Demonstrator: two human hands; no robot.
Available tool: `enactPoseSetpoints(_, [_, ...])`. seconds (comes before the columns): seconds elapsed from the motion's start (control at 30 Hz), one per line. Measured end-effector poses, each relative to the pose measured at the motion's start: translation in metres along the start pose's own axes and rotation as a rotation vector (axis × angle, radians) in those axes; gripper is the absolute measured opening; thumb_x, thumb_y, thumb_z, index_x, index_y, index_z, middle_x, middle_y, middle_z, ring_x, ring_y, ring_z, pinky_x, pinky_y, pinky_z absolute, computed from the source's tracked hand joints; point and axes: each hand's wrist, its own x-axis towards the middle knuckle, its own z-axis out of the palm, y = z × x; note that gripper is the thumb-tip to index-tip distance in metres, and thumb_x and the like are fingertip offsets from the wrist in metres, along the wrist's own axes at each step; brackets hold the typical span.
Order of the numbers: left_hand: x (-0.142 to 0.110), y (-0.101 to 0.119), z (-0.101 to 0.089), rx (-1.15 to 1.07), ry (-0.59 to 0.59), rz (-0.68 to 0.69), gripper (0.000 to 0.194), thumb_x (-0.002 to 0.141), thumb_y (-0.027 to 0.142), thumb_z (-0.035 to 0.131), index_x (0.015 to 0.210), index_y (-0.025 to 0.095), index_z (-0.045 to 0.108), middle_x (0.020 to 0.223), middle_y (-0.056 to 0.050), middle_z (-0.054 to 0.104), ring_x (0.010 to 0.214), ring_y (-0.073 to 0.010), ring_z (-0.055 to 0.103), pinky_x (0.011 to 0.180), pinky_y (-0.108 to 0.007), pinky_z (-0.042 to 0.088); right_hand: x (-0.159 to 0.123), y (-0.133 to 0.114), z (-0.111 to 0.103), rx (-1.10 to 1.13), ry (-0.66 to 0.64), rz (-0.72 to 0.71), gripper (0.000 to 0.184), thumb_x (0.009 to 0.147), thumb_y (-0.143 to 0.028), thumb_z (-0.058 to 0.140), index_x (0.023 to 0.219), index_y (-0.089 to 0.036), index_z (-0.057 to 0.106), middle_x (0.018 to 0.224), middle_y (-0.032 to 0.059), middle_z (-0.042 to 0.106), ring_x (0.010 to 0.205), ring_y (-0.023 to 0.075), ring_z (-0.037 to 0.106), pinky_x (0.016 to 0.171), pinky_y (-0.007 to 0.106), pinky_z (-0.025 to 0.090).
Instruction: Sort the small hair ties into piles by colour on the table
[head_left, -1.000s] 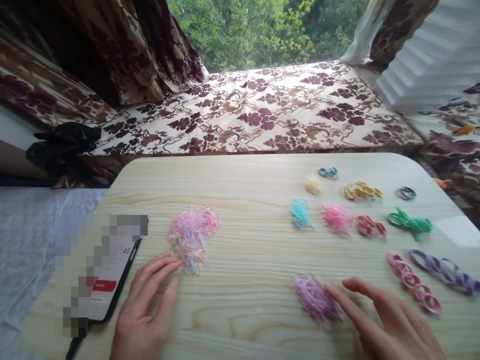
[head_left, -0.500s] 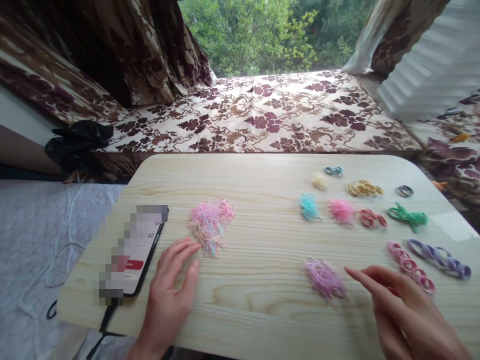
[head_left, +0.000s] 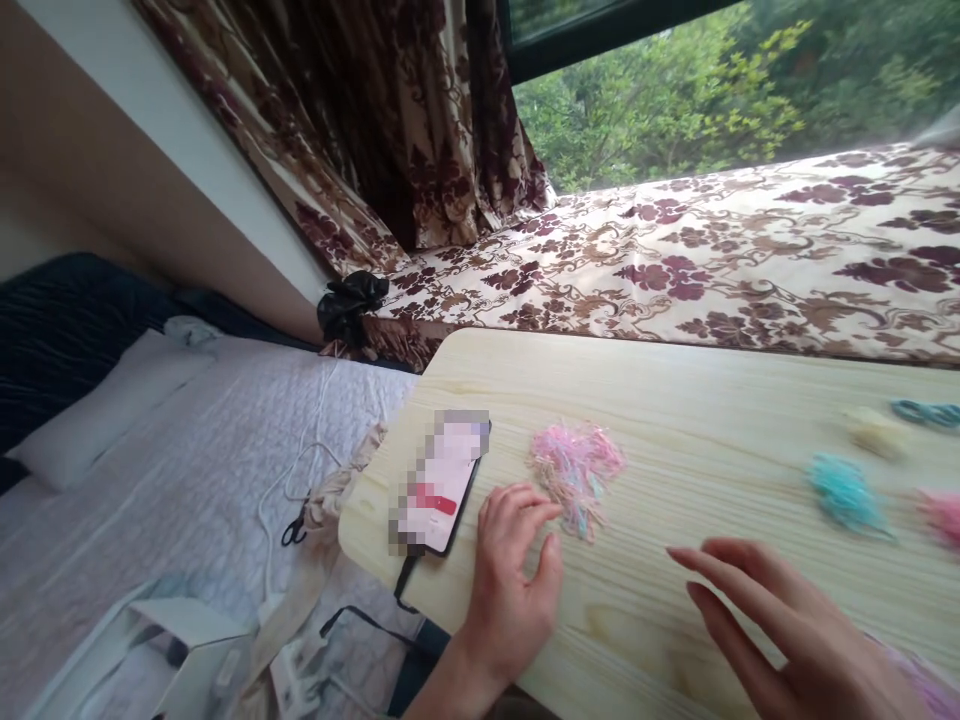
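A heap of pastel pink, peach and blue small elastic bands point(head_left: 574, 465) lies on the pale wooden table point(head_left: 697, 390). My left hand point(head_left: 517, 560) rests at its near left edge, fingers curved and thumb apart, gripping nothing. To the right, my right hand point(head_left: 780, 630) hovers above the tabletop, empty, with its thumb and forefinger spread and pointing left. Partly hidden behind that hand is a purple heap of bands point(head_left: 926, 680). Farther back are a turquoise heap point(head_left: 847, 492), a blurred cream heap point(head_left: 876, 433) and a pink heap point(head_left: 943, 515) cut off by the frame.
A phone point(head_left: 442, 490) lies left of my left hand, a black strap point(head_left: 405, 580) at its lower end. Blue-grey hair ties point(head_left: 928, 412) are at the far right. Left of the table stands a bed point(head_left: 225, 430) with white cables. Behind is a floral-covered window ledge point(head_left: 675, 250).
The view has swung left, so the bed shows more and the right-hand hair ties have left the frame. My right hand has moved left from beside the purple heap, its thumb and forefinger parting.
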Motion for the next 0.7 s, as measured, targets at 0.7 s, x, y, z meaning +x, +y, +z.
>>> enactPoseSetpoints(0.7, [0.002,0.000,-0.002,-0.071,-0.016,-0.010,0.030,0.085,0.007,0.053,0.110,0.022,0.063,0.110,-0.009,0.068,0.113,-0.0260,0.061,0.107,-0.051,0.047,0.079,-0.016,0.040,-0.056,-0.162,0.212,0.033,0.094,-0.044,0.048,0.083,-0.023,0.071,0.087,0.0048,0.070,0.068,0.0171,0.067,0.057,0.030,0.046])
